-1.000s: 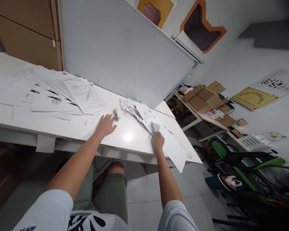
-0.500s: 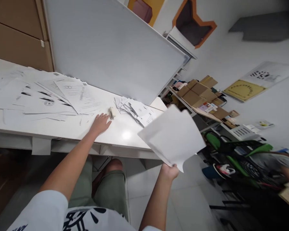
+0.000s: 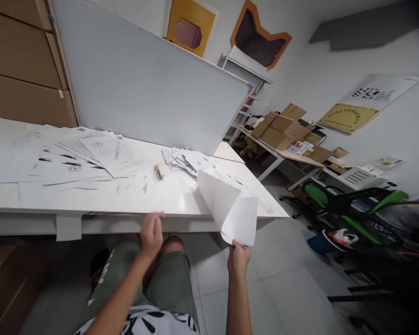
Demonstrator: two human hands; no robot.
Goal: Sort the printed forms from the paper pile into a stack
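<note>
My right hand (image 3: 239,259) grips white paper sheets (image 3: 218,193) by their lower edge. The paper curls over, with print showing near its top, and hangs over the front edge of the white table (image 3: 167,200). Just in front of the table edge is my left hand (image 3: 151,236), slightly blurred, its fingers curled in with no object visible in them. A small beige stapler (image 3: 159,172) lies on the tabletop beyond it. Behind the held paper, a fanned stack of printed sheets (image 3: 181,160) is partly covered.
Many printed papers (image 3: 73,160) spread over the table's left side, with small scraps (image 3: 145,185) nearby. A whiteboard (image 3: 143,79) leans behind, beside cardboard boxes (image 3: 24,70). To the right stand a box-laden table (image 3: 275,151), green-black chairs (image 3: 352,209) and a bin (image 3: 323,244).
My left hand has drawn back from beside the stapler to the table's front edge, its fingers now curled. The right-hand paper has swung left and folded over. The view has shifted.
</note>
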